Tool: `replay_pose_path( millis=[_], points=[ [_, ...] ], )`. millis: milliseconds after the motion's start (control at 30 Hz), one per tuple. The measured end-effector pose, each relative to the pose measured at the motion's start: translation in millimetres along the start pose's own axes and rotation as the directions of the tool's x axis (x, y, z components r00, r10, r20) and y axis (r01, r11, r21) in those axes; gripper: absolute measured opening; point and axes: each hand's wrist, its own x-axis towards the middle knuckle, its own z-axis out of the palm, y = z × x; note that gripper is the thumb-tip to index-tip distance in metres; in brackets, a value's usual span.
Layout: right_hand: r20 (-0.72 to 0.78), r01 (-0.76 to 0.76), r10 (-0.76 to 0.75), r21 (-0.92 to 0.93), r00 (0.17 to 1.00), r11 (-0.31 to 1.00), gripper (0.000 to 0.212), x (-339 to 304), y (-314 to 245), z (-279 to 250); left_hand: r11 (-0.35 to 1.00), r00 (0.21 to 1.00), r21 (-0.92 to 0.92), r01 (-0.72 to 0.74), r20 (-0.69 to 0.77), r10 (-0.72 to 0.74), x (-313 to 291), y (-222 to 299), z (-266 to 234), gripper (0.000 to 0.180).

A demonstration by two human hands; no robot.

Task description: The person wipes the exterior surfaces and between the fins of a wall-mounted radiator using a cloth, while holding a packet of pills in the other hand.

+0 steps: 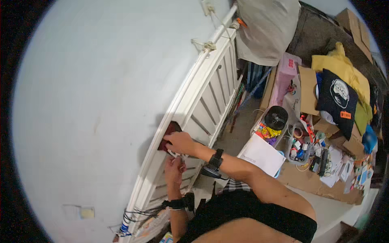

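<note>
Black fabric [259, 210] worn by the person lies nearest the camera, at the lower edge, with checked cloth [237, 185] just above it. Both forearms reach toward a white panelled board [204, 101] standing along the wall [89, 89]. Over its upper long edge, about midway between its ends, dark red material [167, 133] shows beside the right hand [181, 144], whose fingers bend down onto it. Just below, the left hand [174, 171] has its fingers curled close together against a small white piece [174, 154], which sits between the two hands. Whether either hand is clamped on something I cannot tell, as the fingers hide the contact. Each wrist wears a black strapped device. Dark cables [142, 212] gather at the board's lower end.

Across the floor gap, a brown cardboard sheet [320, 186] carries the clutter. Near its left edge, a clear plastic box [254, 128] holds a yellow foil packet [269, 131] and something purple, with a black cap [276, 117] over its far end and a flat white box [261, 156] just beside its near end. Right of it, a second clear bin [288, 153] holds small blue, white and red pieces, with a roll of tape [298, 131] at its far edge. Farther back stand a pink box [285, 77] and an open cardboard carton [308, 91], a black printed cloth [338, 97] draped beside it
</note>
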Motion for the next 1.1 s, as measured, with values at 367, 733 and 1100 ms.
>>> replay_pose_path(
  millis=[367,733,1100],
  points=[
    [-0.314,-0.110,0.024,-0.258,0.949,0.960,0.031,50,153,-122,0.803,0.795,0.418,-0.425,-0.252,0.552,-23,78,11,0.009],
    [-0.509,-0.249,-0.078,-0.543,0.857,0.802,0.038,145,305,-250,0.416,0.185,0.862,-0.289,-0.376,0.908,52,39,-43,0.023],
    [-0.584,-0.356,-0.135,-0.644,0.800,0.677,0.039,181,371,-279,0.389,0.221,0.902,-0.186,-0.348,0.911,52,32,-42,0.023]
  ],
)
